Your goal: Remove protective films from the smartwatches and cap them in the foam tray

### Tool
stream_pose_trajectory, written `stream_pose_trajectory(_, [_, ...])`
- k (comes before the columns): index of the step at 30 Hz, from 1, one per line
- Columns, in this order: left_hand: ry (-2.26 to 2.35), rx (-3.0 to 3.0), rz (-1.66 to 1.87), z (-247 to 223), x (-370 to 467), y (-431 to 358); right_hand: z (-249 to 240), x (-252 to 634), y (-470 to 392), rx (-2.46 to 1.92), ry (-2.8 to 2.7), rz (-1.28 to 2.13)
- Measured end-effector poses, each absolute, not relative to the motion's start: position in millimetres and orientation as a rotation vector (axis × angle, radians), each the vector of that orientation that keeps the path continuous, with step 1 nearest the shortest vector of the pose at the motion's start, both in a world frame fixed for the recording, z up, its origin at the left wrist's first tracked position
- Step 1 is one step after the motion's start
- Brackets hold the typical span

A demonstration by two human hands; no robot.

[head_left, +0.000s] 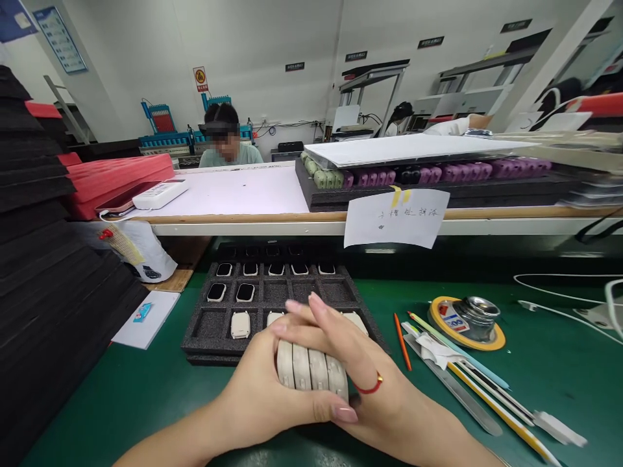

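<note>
Left hand (265, 384): we grip four beige watch cases (310, 370), thumb along their near side.
Right hand (363, 357): our fingers wrap the same row.
Watch cases: side by side between our palms, near the foam tray (209, 323).

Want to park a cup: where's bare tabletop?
Bare green tabletop: below the white card, and between the white cable and the tools. Crowded: around the yellow roll, and where left hand and right hand overlap the foam tray.
</note>
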State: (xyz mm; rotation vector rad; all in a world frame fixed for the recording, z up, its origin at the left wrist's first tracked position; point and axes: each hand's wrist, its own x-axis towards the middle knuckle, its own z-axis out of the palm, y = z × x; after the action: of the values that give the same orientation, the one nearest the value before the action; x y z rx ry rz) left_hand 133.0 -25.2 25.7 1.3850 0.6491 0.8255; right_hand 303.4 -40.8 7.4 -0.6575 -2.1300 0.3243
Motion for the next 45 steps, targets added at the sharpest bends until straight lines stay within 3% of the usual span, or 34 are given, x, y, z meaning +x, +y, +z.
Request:
stream_pose_trajectory(4, [0.792, 1.824, 0.943, 25, 127, -31, 12, 310, -52, -0.760, -2.027, 0.472])
stream_pose_trajectory(10, [0.552, 2.194, 1.127, 20, 128, -26, 8, 315, -42, -0.846, -1.585, 1.343])
stream_pose_trajectory(12, [0.442, 2.234, 1.152, 19, 130, -23, 6, 311, -39, -0.853, -1.557, 1.478])
stream_pose_trajectory(15, [0.386, 2.246, 1.094, 16, 130, -23, 7, 303, -42, -0.889, -1.545, 1.383])
stream_pose_trajectory(19, [0.654, 2.154, 0.990, 10, 126, -33, 12, 299, -50, -0.905, -1.592, 1.060])
stream_pose_trajectory(27, [0.593, 1.258, 0.614, 22, 131, -33, 7, 303, -45, -0.688, -1.789, 0.632])
stream_pose_trajectory(45, [0.552, 1.191, 0.682, 22, 127, -28, 11, 305, -41, -0.657, -1.918, 0.582])
